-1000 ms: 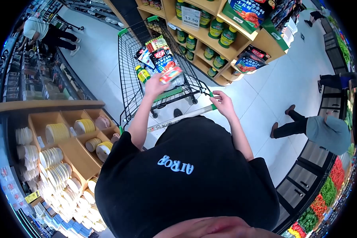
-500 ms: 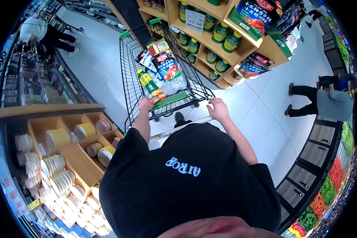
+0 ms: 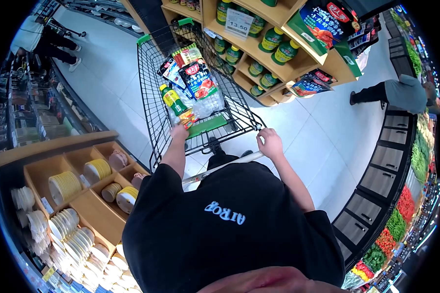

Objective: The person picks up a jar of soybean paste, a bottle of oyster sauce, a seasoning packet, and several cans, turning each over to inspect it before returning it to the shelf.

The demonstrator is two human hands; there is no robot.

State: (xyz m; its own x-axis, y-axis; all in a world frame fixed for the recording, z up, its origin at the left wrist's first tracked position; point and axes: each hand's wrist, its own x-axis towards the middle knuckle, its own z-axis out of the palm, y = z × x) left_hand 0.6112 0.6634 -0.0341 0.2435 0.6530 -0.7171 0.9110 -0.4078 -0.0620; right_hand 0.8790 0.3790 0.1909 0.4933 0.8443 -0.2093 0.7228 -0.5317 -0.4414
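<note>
A black wire shopping cart (image 3: 149, 97) with green corner pieces stands before me. My left hand (image 3: 179, 133) is closed at the near rim of its basket, beside a small red and orange packet (image 3: 187, 118); its fingertips are partly hidden. At the right near corner of the cart, my right hand (image 3: 270, 142) has its fingers curled on the rim. Inside the basket lie a yellow-capped green bottle (image 3: 172, 100), a black and blue seasoning pouch (image 3: 200, 80), a white and blue pouch (image 3: 175, 75) and clear plastic packaging (image 3: 210, 103).
Wooden shelves (image 3: 259, 44) with yellow-lidded green jars stand ahead right. A divided crockery display (image 3: 88, 200) is close on my left. Vegetable bins (image 3: 403, 205) line the right. One person (image 3: 401, 93) is at right, another (image 3: 39, 39) at far left.
The cart and its goods have shifted slightly left in view, and the shelves also appear farther left. The person on the right now appears higher up. Both hands stay at the cart.
</note>
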